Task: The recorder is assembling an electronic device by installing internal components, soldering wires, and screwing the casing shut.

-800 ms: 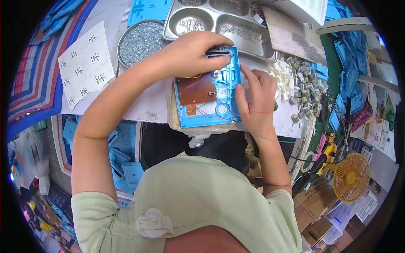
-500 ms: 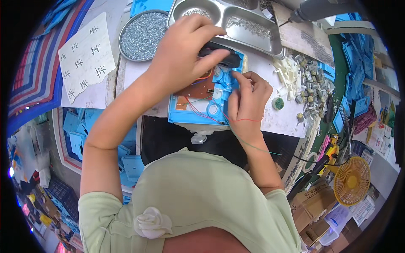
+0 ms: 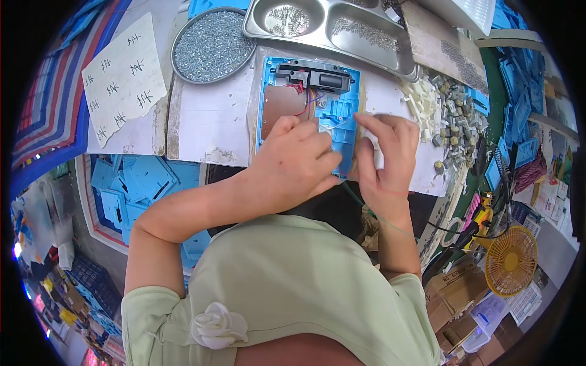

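On the white worktop in front of me lies a blue plastic casing [image 3: 352, 97]. Across its far end sits a black module [image 3: 332, 80]. A brown circuit board [image 3: 281, 105] shows at the left inside it, with thin red and blue wires nearby. My left hand [image 3: 296, 155] is over the casing's near part, fingers curled in; whatever they hold is hidden. At the right edge of the casing is my right hand [image 3: 390, 152], its thumb and forefinger apart. A thin green wire [image 3: 390, 224] runs beside that wrist.
A round tray of screws [image 3: 210, 46] and a steel compartment tray [image 3: 366, 58] with small metal parts stand beyond the casing. White pieces [image 3: 421, 107] and small grey parts [image 3: 453, 110] are heaped at right. Blue panels [image 3: 137, 189] fill a bin at lower left.
My left hand has come back toward me from the black module, which now shows at the casing's far end. My right hand has shifted slightly right and nearer. A white basket has appeared at top right.
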Demonstrator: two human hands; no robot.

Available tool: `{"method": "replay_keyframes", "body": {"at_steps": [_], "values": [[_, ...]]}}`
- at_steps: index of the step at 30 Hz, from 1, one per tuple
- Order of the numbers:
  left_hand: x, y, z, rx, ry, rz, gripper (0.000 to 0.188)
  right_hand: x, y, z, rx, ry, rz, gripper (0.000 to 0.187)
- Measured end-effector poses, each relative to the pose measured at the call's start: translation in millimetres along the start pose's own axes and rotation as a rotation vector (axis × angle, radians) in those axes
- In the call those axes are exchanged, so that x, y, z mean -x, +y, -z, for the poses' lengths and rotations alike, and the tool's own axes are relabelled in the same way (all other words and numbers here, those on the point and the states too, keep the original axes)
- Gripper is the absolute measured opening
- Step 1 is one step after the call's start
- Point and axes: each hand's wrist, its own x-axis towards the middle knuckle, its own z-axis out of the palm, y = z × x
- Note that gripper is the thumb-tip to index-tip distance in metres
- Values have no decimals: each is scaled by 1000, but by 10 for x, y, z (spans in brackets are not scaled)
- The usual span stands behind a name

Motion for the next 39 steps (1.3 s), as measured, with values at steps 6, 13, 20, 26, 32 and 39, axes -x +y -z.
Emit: {"method": "replay_keyframes", "body": {"at_steps": [6, 13, 20, 26, 32, 39], "values": [[326, -90, 50, 13, 112, -192, 24, 98, -56, 48, -139, -130, 187, 38], [802, -292, 243, -80, 306, 164, 14, 35, -278, -314, -25, -251, 282, 35], [1142, -38, 36, 55, -57, 244, 18, 75, -442, -478, -55, -268, 259, 28], [1078, -120, 403, 179, -278, 183, 17, 116, -551, -638, -61, -233, 255, 25], [841, -387, 321, 232, 30, 120, 23, -15, -517, -366, -128, -451, 310, 28], [836, -517, 302, 233, 4, -1, 24, -1273, 1083, 828, -230, 208, -342, 9]]}}
